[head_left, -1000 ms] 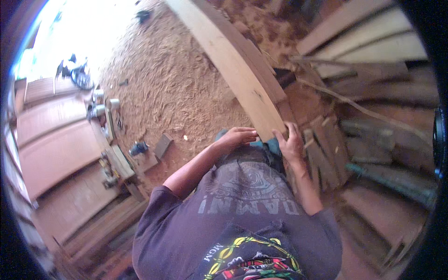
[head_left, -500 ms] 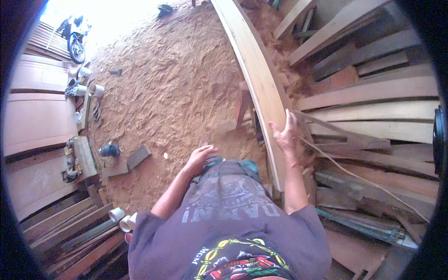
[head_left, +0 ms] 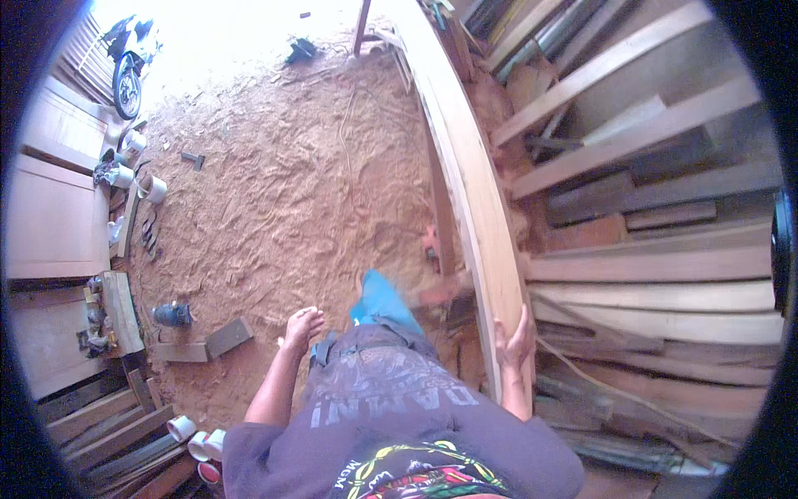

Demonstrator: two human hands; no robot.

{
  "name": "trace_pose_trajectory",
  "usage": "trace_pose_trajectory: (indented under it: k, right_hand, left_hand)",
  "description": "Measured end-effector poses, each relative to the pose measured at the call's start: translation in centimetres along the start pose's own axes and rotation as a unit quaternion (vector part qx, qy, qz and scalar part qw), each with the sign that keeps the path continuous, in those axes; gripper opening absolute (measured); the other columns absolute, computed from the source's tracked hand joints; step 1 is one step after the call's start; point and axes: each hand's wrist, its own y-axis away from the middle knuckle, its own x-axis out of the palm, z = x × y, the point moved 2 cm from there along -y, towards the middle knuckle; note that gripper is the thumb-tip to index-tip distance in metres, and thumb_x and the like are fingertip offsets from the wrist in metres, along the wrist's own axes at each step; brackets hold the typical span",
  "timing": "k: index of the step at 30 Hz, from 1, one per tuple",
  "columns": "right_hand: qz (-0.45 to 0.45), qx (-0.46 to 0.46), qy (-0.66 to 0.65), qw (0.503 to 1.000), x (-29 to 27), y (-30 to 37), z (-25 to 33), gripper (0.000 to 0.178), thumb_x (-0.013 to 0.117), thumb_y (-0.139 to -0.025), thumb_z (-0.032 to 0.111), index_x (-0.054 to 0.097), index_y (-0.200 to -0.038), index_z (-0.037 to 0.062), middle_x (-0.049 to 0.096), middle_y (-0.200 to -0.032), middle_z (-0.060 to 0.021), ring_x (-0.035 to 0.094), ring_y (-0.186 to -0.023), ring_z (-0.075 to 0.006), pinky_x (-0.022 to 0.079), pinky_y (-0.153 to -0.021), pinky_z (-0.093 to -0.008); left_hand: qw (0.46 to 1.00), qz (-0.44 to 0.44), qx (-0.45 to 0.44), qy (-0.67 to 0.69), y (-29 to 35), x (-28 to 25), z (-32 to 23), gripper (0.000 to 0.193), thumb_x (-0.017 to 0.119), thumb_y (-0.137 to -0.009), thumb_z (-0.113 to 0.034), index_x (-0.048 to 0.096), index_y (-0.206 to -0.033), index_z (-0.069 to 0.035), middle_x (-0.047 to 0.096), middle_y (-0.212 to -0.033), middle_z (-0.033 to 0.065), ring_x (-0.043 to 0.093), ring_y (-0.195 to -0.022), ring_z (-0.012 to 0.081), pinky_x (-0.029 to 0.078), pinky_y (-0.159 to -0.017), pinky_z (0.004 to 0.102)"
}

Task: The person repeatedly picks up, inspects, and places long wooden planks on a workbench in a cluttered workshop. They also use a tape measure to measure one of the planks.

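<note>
A long pale wooden board (head_left: 471,175) runs from beside my right side up to the top of the view. My right hand (head_left: 515,339) lies against its near part, the fingers stretched out along the right edge and the thumb apart. Left of my body hangs my left hand (head_left: 302,326), its fingers loosely curled with nothing visible in them. Below the board, a dark reddish wooden support (head_left: 439,295) is partly hidden. A blue trouser leg (head_left: 382,299) reaches forward between my hands, blurred at its side.
Wood shavings cover the floor (head_left: 274,208). Planks (head_left: 648,258) are stacked on the right, with a cord (head_left: 623,382) across them. At left are a blue power tool (head_left: 172,314), wood blocks (head_left: 229,337), white buckets (head_left: 151,188) and panels (head_left: 62,220). A motorcycle (head_left: 129,71) stands far left.
The floor and surrounding things have shifted downward in view. My left hand has moved left and its fingers have curled more. My right hand is lower in view, still against the board.
</note>
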Motion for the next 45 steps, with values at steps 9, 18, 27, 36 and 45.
trace_pose_trajectory:
  k: [9,18,27,36,45]
  right_hand:
    - [-0.047,-0.03,-0.127,0.99,12.8,-28.3,12.1,0.069,0.072,-0.094,0.038,0.049,-0.145,-0.0019,0.056,-0.137,-0.0234,0.054,-0.124,-0.0363,0.044,-0.107,-0.0484]
    - [0.03,-0.156,-0.242,0.957,23.6,-54.0,36.2,0.057,0.079,-0.09,0.029,0.058,-0.136,0.0009,0.062,-0.118,-0.0167,0.061,-0.11,-0.0304,0.049,-0.1,-0.0426]
    - [0.015,-0.088,-0.221,0.971,32.5,-69.9,40.9,0.049,0.078,-0.091,0.023,0.063,-0.131,0.0002,0.064,-0.116,-0.016,0.064,-0.106,-0.0273,0.053,-0.094,-0.0407]
    - [0.039,0.052,-0.196,0.978,36.1,-80.3,42.7,0.047,0.074,-0.095,0.029,0.065,-0.13,-0.0007,0.064,-0.123,-0.0172,0.066,-0.105,-0.0256,0.057,-0.085,-0.0375]
    - [0.06,-0.022,-0.175,0.982,44.7,-97.8,47.8,0.053,0.073,-0.094,0.034,0.064,-0.13,-0.0038,0.065,-0.128,-0.0226,0.065,-0.117,-0.0337,0.051,-0.102,-0.0429]
  left_hand:
    - [0.997,0.039,0.037,0.048,-13.5,9.9,-17.3,0.039,0.067,-0.101,-0.028,0.06,-0.132,-0.006,0.072,-0.121,0.0079,0.072,-0.1,0.0185,0.059,-0.078,0.032]
    - [0.994,0.017,0.058,0.089,-22.7,16.3,-36.9,0.042,0.07,-0.098,-0.033,0.061,-0.132,-0.009,0.069,-0.128,0.0069,0.068,-0.112,0.0212,0.054,-0.086,0.0351]
    - [0.997,0.059,0.046,-0.002,-37.8,22.9,-59.0,0.045,0.068,-0.1,-0.033,0.06,-0.137,-0.008,0.069,-0.127,0.0083,0.067,-0.114,0.0223,0.053,-0.089,0.0379]
    - [0.973,0.174,0.129,-0.085,-46.1,34.8,-83.7,0.044,0.068,-0.1,-0.032,0.062,-0.134,-0.005,0.071,-0.121,0.0063,0.068,-0.106,0.0181,0.054,-0.085,0.0326]
    - [0.944,0.257,0.158,-0.134,-53.8,49.2,-96.1,0.046,0.063,-0.104,-0.033,0.06,-0.139,-0.004,0.068,-0.13,0.0054,0.066,-0.112,0.0191,0.053,-0.093,0.0337]
